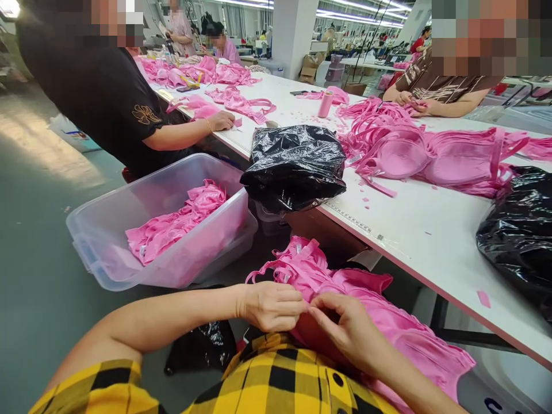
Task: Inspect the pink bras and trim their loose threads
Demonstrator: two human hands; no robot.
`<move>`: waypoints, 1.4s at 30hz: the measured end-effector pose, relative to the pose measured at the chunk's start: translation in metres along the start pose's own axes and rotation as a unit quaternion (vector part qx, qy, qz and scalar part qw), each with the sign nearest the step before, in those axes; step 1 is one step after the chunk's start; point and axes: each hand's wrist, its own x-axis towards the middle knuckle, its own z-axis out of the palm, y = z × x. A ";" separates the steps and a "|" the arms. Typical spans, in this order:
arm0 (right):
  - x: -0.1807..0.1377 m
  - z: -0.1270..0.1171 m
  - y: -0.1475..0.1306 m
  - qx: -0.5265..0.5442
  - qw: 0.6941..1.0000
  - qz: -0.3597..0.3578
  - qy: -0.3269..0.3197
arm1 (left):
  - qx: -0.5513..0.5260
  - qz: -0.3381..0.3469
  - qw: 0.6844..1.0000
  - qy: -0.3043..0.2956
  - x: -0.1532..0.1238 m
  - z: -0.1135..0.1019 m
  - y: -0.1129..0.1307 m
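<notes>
A heap of pink bras (366,299) with straps lies across my lap, running from below the table edge toward the lower right. My left hand (276,306) is closed over the near side of the heap, its fingers curled inward. Touching its fingertips, my right hand (349,328) pinches with thumb and forefinger. Whatever sits between the fingers is too small to make out; pink fabric shows just below and behind them. A loose pink strap (263,269) loops out beside my left hand.
A clear plastic bin (159,276) with pink garments (181,221) stands at left. Black plastic bags (297,164) (521,241) rest on the white table (431,230), near stacked bras (457,158) and a pink thread spool (325,105). Co-workers sit left (99,98) and across (448,80).
</notes>
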 end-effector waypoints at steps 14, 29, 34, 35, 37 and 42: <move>0.000 0.019 0.014 -0.309 0.922 -0.184 0.144 | -0.019 -0.054 0.998 0.038 0.002 0.013 -0.002; 0.002 0.023 0.023 -0.269 0.926 -0.239 0.113 | -0.097 -0.280 0.954 -0.036 -0.003 -0.014 0.017; 0.006 0.022 0.024 -0.250 0.931 -0.243 0.111 | -0.096 -0.275 0.957 0.006 -0.001 -0.013 0.012; 0.007 0.021 0.025 -0.247 0.932 -0.239 0.114 | -0.109 -0.303 0.947 0.017 0.001 -0.010 0.011; 0.008 0.020 0.026 -0.242 0.935 -0.234 0.115 | -0.142 -0.363 0.920 0.033 0.006 -0.007 0.010; 0.007 0.021 0.028 -0.230 0.939 -0.232 0.111 | -0.184 -0.396 0.899 -0.009 0.007 -0.011 0.008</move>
